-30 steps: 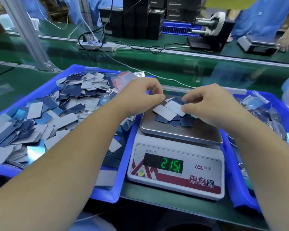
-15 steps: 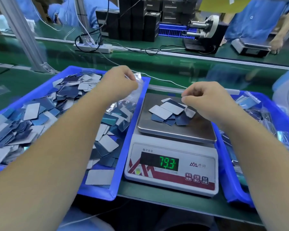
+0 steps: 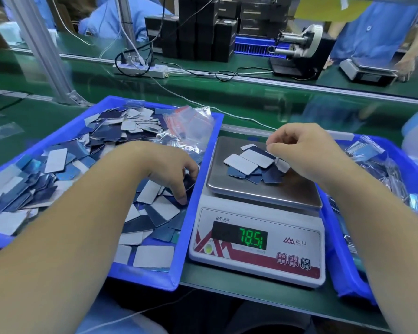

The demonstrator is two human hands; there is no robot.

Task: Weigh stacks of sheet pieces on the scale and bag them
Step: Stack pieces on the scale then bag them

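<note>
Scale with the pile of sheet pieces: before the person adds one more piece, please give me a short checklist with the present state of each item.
1. Scale display lit and readable: ok, shows 78.5.
2. Pile of sheet pieces lies fully on the steel pan: ok.
3. Right hand clear of the pile, so the reading is true: cannot tell, its fingertips are at the pile's edge.
4. Left hand at a new piece in the left blue bin: ok, fingers are down among the loose pieces.
5. Empty zip bags within reach: ok, at the bin's far corner.
6. Target weight reached: cannot tell.
</note>
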